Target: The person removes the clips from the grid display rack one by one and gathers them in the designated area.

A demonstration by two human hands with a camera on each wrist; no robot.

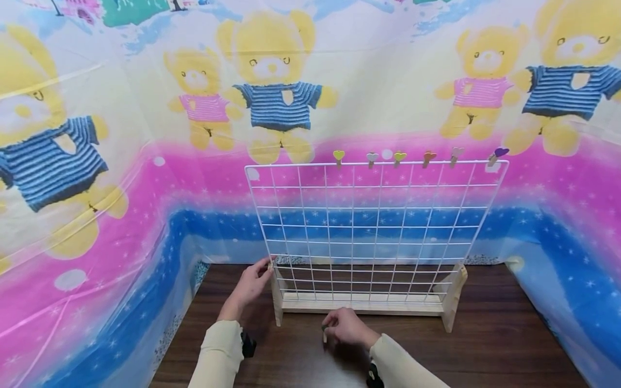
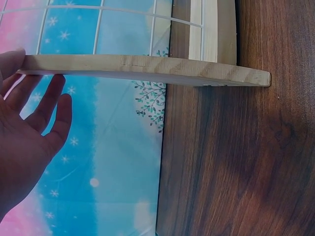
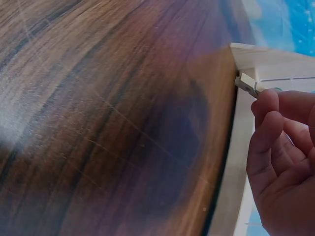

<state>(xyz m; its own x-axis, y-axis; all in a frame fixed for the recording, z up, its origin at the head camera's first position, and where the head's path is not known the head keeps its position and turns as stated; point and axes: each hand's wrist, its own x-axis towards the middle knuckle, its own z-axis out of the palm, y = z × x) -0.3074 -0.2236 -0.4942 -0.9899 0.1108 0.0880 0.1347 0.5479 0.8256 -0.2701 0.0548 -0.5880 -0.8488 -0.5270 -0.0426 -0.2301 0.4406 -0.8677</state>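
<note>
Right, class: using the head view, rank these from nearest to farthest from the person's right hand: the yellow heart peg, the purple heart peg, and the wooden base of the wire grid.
1. Wooden base, just behind the right hand.
2. Yellow heart peg, on the grid's top edge, above the hand.
3. Purple heart peg, at the top right corner.

- Your grid [image 1: 368, 226] is white wire, set in a pale wood stand [image 1: 361, 307].
- Its top row of clips [image 1: 417, 157] runs yellow, grey, yellow, orange, grey, purple.
- The clip [image 3: 248, 84] you pinch is pale wood.
- Your table [image 1: 485, 350] is dark brown woodgrain.
- The backdrop [image 1: 145, 161] shows yellow bears in blue-striped and pink tops over pink and blue bands.
- Your sleeves [image 1: 218, 350] are cream.
</note>
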